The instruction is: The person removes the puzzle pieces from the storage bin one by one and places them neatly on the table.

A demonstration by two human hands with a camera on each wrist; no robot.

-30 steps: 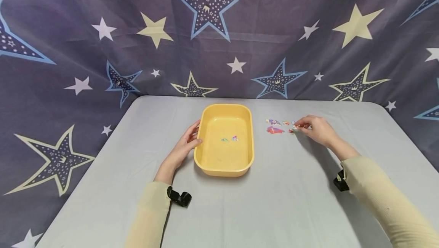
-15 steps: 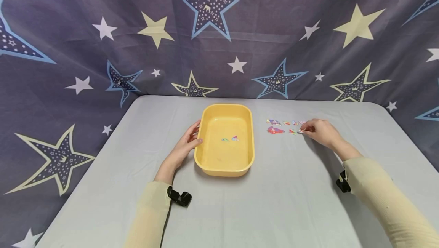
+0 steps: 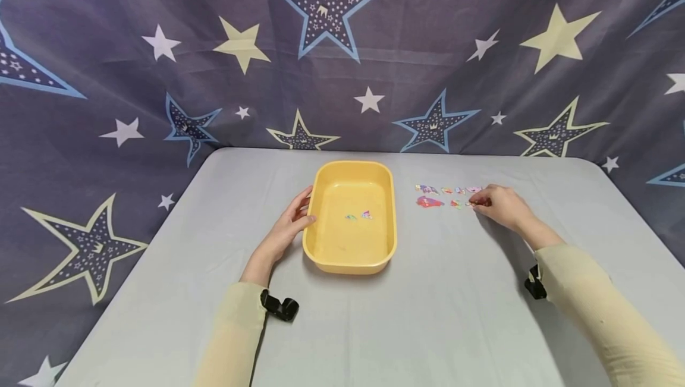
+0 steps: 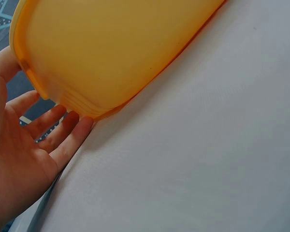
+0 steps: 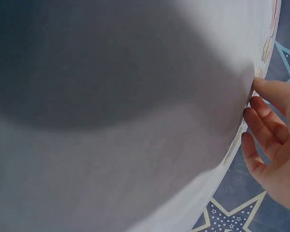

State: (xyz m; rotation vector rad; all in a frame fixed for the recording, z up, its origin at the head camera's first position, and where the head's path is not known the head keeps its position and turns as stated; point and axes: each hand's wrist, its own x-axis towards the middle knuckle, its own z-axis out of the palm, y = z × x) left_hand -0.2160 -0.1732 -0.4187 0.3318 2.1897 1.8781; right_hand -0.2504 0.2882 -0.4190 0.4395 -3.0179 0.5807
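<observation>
A yellow plastic basin (image 3: 349, 250) stands on the table in the head view, with two small colourful flat pieces, like stickers, (image 3: 366, 215) inside. My left hand (image 3: 285, 231) holds its left side, thumb at the rim and fingers against the outer wall (image 4: 70, 104). Right of the basin, several similar pieces lie flat in two rows, among them a larger red-purple one (image 3: 430, 202). At the right end of the nearer row, my right hand (image 3: 503, 204) pinches a small piece (image 3: 470, 204) at the tabletop. The fingers partly cover that piece.
The table (image 3: 342, 327) has a light grey cover. Directly behind it hangs a dark curtain (image 3: 342, 90) printed with stars. Black camera mounts sit on the left wrist (image 3: 280, 307) and right wrist (image 3: 535, 283).
My right hand has shifted slightly right, bringing a small piece to the nearer row's end and uncovering pieces in the farther row. My left hand and the basin have stayed put.
</observation>
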